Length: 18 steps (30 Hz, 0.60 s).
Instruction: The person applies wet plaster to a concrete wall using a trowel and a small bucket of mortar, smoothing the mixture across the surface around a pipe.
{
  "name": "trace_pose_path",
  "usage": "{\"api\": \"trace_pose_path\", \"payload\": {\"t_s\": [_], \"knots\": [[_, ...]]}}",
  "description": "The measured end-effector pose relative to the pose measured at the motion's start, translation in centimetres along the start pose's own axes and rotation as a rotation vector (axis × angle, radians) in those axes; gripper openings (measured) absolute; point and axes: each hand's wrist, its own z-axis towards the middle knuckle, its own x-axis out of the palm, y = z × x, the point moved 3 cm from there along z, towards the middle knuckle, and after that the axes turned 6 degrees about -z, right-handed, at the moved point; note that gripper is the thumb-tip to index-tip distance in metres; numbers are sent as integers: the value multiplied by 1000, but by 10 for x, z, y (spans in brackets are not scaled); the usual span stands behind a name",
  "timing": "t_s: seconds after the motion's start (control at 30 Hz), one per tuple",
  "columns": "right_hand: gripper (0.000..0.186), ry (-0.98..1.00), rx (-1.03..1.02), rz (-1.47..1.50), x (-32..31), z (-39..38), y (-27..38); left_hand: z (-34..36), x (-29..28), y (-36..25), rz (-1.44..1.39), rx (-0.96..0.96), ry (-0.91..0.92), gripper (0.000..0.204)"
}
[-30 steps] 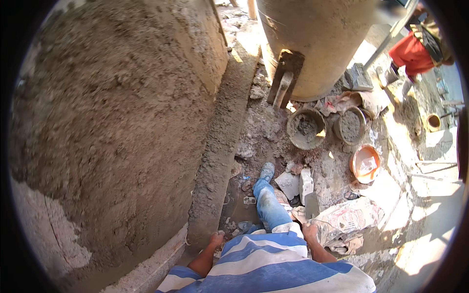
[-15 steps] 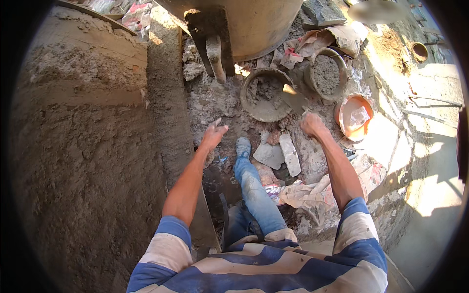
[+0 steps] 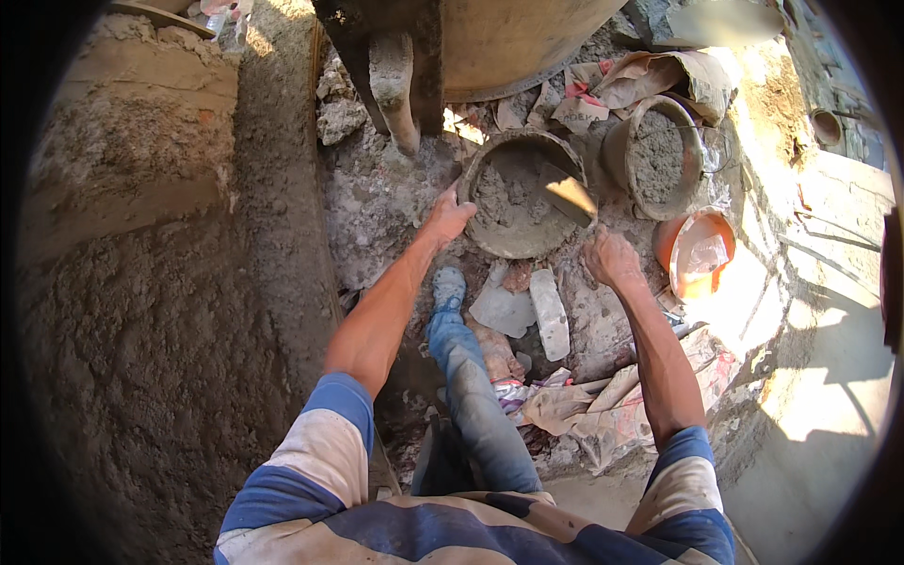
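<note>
My left hand [image 3: 446, 217] is at the left rim of a round grey mortar pan [image 3: 515, 241], fingers curled onto it. My right hand [image 3: 610, 254] is closed on the handle of a trowel, whose metal blade [image 3: 565, 196] reaches over the pan's right rim into the grey mortar [image 3: 505, 191]. To the right of the pan a grey bucket [image 3: 656, 162] stands full of mortar, and below that an orange tub [image 3: 695, 264] holds pale, murky contents. Broken slab pieces [image 3: 547, 311] lie below the pan beside my outstretched leg.
A rough plastered surface [image 3: 141, 330] and a mortar-covered ledge [image 3: 273, 188] run along the left. A large cylindrical drum [image 3: 513, 42] with a dark upright piece [image 3: 344, 38] stands ahead. Crumpled sacks [image 3: 621, 405] lie among rubble. A sunlit strip of floor [image 3: 819, 311] is at the right.
Both my arms have reached forward from beside my body. My left hand has come onto the pan's rim, and the trowel in my right hand has moved up over the pan.
</note>
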Motion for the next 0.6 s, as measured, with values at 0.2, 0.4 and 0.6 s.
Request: {"api": "trace_pose_path", "payload": {"t_s": [0.2,0.4,0.6], "knots": [[38,348,-155,161,34,-20,53,-90,39,-3,412,129,-268,78],[31,669,-308,671,73,-142,181,-230,-9,-26,612,14,-388,81],[37,737,-509,831,49,-230,203,-388,-61,-56,258,145,-548,71]]}}
